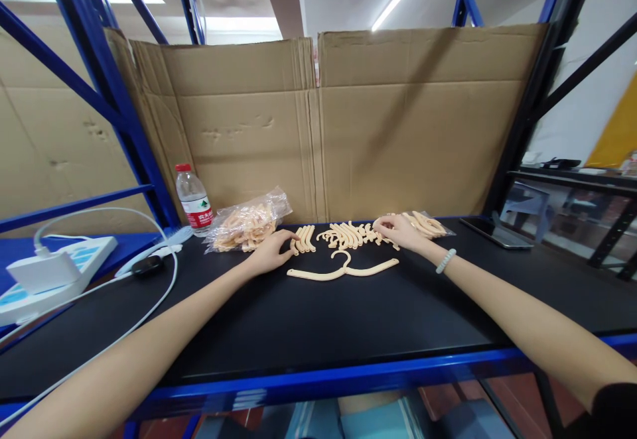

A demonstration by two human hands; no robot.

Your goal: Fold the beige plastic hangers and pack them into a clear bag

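Observation:
A foldable-looking cream plastic hanger (pixel 343 271), made up of a hook and two arms, lies on the black tabletop in front of me. Behind it to the left, my left hand (pixel 273 252) has thumb and fingertips around the near edge of a row of cream hanger arms (pixel 305 240). My right hand (pixel 402 232) reaches down at the right end of a loose heap of hanger pieces (pixel 348 235), fingers bent together. What lies under those fingertips is hidden. The heap holds several arms and hooks.
Clear bags of cream pieces, one at left (pixel 249 223) and one at right (pixel 426 225), lie by the cardboard wall (pixel 398 127). A water bottle (pixel 194 201) stands far left. A power strip (pixel 84 270) with white cables is at left; a phone-like tablet (pixel 497 233) lies right.

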